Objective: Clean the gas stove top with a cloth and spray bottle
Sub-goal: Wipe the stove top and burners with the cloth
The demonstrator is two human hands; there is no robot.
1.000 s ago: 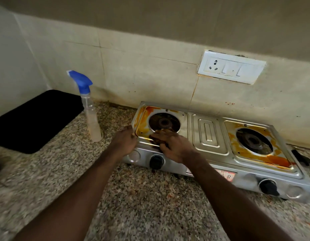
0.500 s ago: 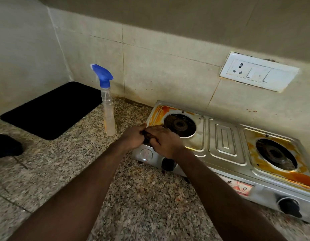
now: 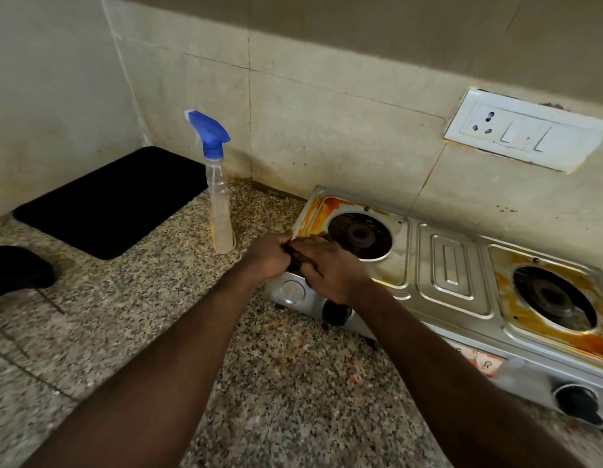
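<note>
Gripping cloth in fingers of left hand and right hand, centre frame; could smear stove grease if wiped dry.

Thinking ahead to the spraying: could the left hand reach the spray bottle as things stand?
Probably yes: the spray bottle stands upright on the counter beside the left hand, nothing between them. That hand seems to grip a dark cloth, though.
</note>
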